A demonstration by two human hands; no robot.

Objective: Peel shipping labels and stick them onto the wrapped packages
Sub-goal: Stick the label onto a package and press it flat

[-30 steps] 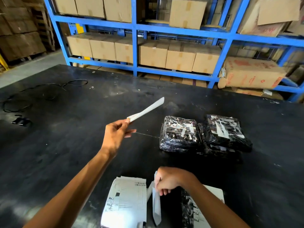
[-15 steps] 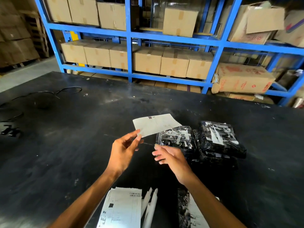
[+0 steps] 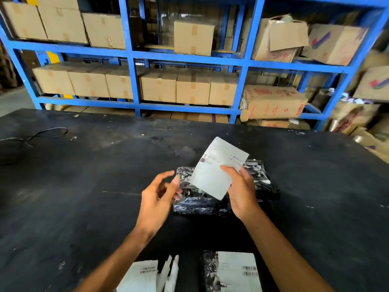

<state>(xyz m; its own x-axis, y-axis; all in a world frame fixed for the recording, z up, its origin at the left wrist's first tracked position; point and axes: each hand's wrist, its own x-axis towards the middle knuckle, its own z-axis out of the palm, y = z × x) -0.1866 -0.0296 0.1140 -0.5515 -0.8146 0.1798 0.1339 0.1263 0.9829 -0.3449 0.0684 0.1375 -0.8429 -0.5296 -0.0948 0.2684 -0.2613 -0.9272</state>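
Observation:
A white shipping label is pinched at its right edge by my right hand and held tilted above two black shiny wrapped packages in the middle of the black table. My left hand hovers just left of the label with its fingers apart, holding nothing. The second package lies partly hidden behind my right hand. At the near edge lies another wrapped package with a label stuck on it, next to a stack of label sheets and strips of peeled backing paper.
A black cable trails over the table's far left. Behind the table stands a blue steel rack filled with cardboard boxes. More boxes are piled at the right beyond the table edge.
The label has passed from my left hand to my right hand and now stands more upright over the packages. My left hand has let go and opened. The view has shifted forward.

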